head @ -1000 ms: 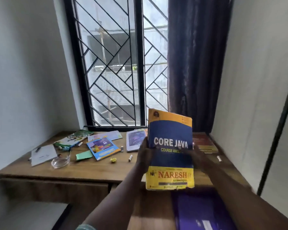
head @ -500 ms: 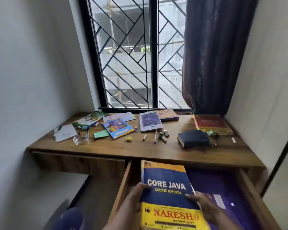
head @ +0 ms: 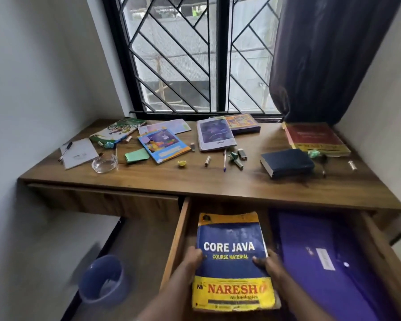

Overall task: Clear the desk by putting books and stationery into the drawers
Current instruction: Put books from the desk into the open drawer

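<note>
Core Java book [head: 232, 249] sunk into drawer [head: 175, 239]; left hand [head: 190, 260], right hand [head: 273, 265] fingers [head: 259, 260] grip edges.

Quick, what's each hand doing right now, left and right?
Left hand: holding the Core Java book by its left edge.
Right hand: holding the same book by its right edge.

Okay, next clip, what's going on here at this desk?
A person grips a Core Java book by its sides, left hand on the left edge and right hand on the right, inside the open drawer beside a purple folder. Whether it rests on the drawer floor is unclear. The desk above holds more to put away: a dark blue book, a red book, a pen.
</note>
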The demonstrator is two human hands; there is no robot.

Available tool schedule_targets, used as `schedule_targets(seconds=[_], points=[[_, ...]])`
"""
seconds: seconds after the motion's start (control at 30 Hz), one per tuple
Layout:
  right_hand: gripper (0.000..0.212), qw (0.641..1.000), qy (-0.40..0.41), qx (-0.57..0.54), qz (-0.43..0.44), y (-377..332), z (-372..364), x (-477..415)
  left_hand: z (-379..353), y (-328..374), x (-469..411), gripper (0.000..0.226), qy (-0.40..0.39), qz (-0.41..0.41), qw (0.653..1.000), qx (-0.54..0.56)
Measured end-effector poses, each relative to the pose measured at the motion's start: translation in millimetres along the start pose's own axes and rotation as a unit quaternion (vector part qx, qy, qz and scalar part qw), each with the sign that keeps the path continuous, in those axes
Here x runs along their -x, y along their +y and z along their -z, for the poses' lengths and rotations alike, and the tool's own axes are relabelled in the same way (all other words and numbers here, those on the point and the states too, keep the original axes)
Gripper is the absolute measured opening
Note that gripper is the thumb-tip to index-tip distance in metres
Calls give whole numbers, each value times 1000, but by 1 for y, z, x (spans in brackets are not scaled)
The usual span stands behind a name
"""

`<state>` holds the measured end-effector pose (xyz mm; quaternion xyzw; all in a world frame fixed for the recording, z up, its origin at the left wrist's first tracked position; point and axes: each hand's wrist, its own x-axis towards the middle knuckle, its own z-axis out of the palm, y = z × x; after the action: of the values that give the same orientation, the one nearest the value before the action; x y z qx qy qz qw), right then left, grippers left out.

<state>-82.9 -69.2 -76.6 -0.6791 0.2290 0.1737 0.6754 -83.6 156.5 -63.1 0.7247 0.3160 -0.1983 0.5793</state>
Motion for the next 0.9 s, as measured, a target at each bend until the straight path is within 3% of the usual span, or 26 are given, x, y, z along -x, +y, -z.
schedule_targets(seconds=[0.13, 0.33, 0.47, 0.53, 0.7, 0.9], points=[[29, 998, 41, 53, 0, -3, -19, -22, 4, 12, -15, 34, 19, -16, 999, -43], [20, 998, 35, 52, -17, -17, -31, -37, 8, 25, -37, 47, 11, -11, 999, -52], [29, 996, 49, 68, -44, -6, -38, -59, 5, 34, -39, 49, 27, -15, 994, -106], [23, 995, 40, 74, -52, -5, -41, -60, 1, 33, -34, 51, 26, -24, 990, -138], [26, 996, 14, 68, -62, -10, -44, -59, -16, 18, -24, 67, 59, -110, 945, -303], [23, 987, 7, 158, -5, -10, -42, -57, -16, 16, -21, 64, 65, -110, 928, -350]])
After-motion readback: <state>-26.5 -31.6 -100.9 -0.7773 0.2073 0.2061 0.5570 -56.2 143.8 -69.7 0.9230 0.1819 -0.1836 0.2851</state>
